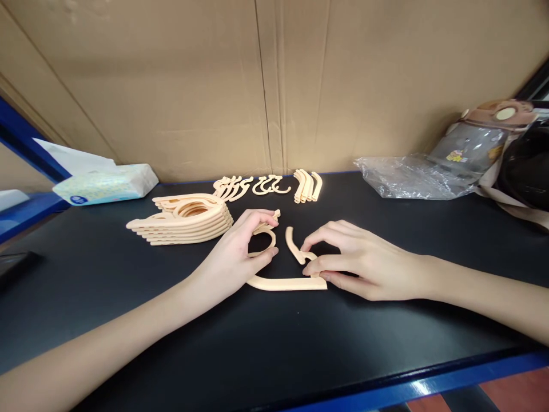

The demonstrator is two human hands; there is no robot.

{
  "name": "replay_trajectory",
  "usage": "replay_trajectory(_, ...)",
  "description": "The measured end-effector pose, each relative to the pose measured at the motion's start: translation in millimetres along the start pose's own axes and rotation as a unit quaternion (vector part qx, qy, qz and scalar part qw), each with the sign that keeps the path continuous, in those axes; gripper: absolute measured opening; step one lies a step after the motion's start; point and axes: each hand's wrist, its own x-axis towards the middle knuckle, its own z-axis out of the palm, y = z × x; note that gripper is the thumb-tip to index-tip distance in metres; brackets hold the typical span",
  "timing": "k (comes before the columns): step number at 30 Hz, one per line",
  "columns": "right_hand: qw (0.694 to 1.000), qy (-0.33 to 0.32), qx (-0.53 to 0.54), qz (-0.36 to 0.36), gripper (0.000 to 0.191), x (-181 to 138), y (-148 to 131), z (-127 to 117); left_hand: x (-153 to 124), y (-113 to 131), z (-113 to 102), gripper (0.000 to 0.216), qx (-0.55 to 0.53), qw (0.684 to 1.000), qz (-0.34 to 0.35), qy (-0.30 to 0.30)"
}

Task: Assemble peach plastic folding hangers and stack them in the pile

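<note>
On the black table in front of me lies a cream plastic hanger frame (287, 284) with a long curved bar and a ring. My left hand (246, 243) holds it at the ring, thumb and index finger bent around its upper left side. My right hand (355, 260) has its fingertips on a small curved hanger piece (295, 247) and rests against the bar's right end. The fingers partly hide where these two parts meet. Left of my left hand is a stack of several cream hanger frames (184, 223).
Behind my hands lie several ribbed pieces (234, 187), hooks (268, 184) and curved arm pieces (306, 186). A tissue pack (107, 183) sits at the back left. Clear plastic wrap (412, 177) and a bottle (476, 137) stand at right. Cardboard (193, 86) backs the table.
</note>
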Motion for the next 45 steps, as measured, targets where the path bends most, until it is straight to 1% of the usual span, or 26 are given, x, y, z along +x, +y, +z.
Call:
replay_trajectory(5,0.999,-0.021,0.03,0.014,0.025,-0.1,0.2,1.0,0.7,0.9,-1.0,0.026,0.022,1.0,0.012,0.017)
replay_trajectory(7,0.999,-0.023,0.045,0.011,0.024,0.7,-0.7,1.3,0.9,1.8,-1.2,0.026,0.023,1.0,0.014,0.015)
replay_trajectory(10,0.998,-0.026,0.062,0.003,0.017,1.8,-2.4,1.0,0.9,3.3,-0.8,0.025,0.018,1.0,0.019,0.01)
replay_trajectory(13,0.997,-0.029,0.068,0.007,0.02,2.2,-4.7,0.2,0.5,4.6,-0.2,0.025,0.017,1.0,0.021,0.01)
replay_trajectory(19,0.991,-0.035,0.123,0.029,0.006,3.1,-8.8,-0.1,-0.7,4.6,-0.3,0.027,0.009,1.0,0.021,0.004)
replay_trajectory(20,0.989,-0.036,0.136,0.033,0.007,3.2,-9.2,0.0,-0.9,4.7,-0.2,0.028,0.004,1.0,0.021,0.0)
replay_trajectory(24,0.982,-0.042,0.179,0.035,0.024,3.3,-9.8,0.1,-1.4,6.9,0.4,0.03,-0.008,1.0,0.019,-0.019)
replay_trajectory(27,0.981,-0.039,0.186,0.023,0.026,3.5,-10.0,0.0,-1.7,9.1,0.5,0.033,-0.014,0.999,0.024,-0.032)
replay_trajectory(31,0.986,-0.029,0.161,0.009,0.03,3.9,-8.8,0.7,-2.2,10.1,-0.8,0.036,0.006,0.998,0.031,-0.055)
replay_trajectory(35,0.996,-0.012,0.083,0.007,0.031,3.3,-5.7,3.7,-2.5,10.1,-2.1,0.043,0.027,0.997,0.033,-0.068)
replay_trajectory(42,1.0,0.007,-0.023,-0.003,0.035,4.6,-4.9,11.3,-2.2,9.9,-2.2,0.049,0.028,0.997,0.007,-0.072)
replay_trajectory(45,0.999,0.005,-0.049,-0.006,0.039,5.0,-4.8,12.5,-0.2,10.0,-1.9,0.049,0.04,0.997,0.007,-0.067)
